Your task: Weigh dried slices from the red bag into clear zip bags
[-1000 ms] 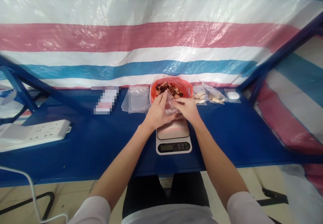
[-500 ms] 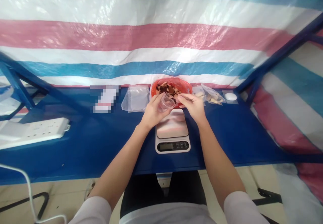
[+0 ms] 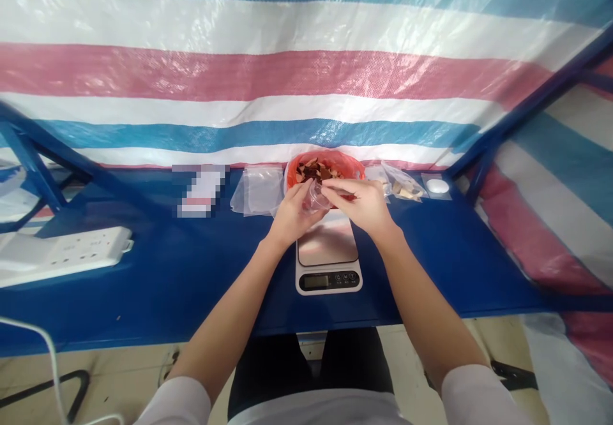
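Note:
My left hand (image 3: 290, 216) is wrapped round a small clear plastic bag (image 3: 317, 198), held open just above the far end of a white kitchen scale (image 3: 328, 254). My right hand (image 3: 363, 202) hovers over the bag's mouth with its fingers pinched together; what they hold is too small to make out. Right behind both hands stands a red plastic bag (image 3: 325, 168) full of brown and tan flat pieces.
On the blue table (image 3: 191, 272), a stack of clear bags (image 3: 258, 189) lies left of the red bag; filled clear bags (image 3: 405, 186) and a white round lid (image 3: 437, 186) lie right. A white power strip (image 3: 62, 256) sits far left. Blue frame bars rise on both sides.
My right hand went to the red bag and has come back over the clear bag's mouth. My left hand has kept the bag open, now a little higher.

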Available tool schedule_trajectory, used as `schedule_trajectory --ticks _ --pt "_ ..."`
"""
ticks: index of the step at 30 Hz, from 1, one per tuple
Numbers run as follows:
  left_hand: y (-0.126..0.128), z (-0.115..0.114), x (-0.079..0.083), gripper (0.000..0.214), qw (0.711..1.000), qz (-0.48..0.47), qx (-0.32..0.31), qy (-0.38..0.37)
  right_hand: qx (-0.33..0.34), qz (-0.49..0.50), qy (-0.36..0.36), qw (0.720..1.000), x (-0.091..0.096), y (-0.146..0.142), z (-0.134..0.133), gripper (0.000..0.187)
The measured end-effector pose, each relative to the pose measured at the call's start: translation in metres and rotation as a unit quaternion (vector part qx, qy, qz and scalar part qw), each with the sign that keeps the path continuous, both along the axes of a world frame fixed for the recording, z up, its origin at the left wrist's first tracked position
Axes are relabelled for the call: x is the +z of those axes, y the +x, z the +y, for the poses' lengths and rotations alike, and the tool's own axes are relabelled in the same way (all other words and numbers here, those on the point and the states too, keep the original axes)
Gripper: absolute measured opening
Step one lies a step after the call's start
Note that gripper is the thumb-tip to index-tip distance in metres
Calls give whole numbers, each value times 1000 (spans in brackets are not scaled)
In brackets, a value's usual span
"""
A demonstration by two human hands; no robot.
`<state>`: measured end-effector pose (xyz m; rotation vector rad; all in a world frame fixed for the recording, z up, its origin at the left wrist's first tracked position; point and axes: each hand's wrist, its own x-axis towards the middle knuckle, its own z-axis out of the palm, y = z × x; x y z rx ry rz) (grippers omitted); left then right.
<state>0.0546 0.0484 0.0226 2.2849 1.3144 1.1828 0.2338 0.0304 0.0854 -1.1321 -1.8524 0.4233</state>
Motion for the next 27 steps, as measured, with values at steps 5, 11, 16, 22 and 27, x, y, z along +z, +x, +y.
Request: schedule_trajectory --ticks 5,11,16,22,27 --pt "0 0 -1 69 1000 0 15 -6 10 -66 -15 998 0 -1 4 22" --pt "0 -1 -2 68 1000 -11 4 -1 51 -63 -79 994 -11 -6 16 17" --pt "-1 5 -2 65 1000 -7 14 -16 62 -45 -104 992 -11 -6 26 15" --pt "-1 18 8 63 999 -17 34 -10 75 19 -112 991 -4 13 55 23" --pt "-4 22 8 60 998 -33 53 -12 61 -75 -97 991 -7 24 82 21"
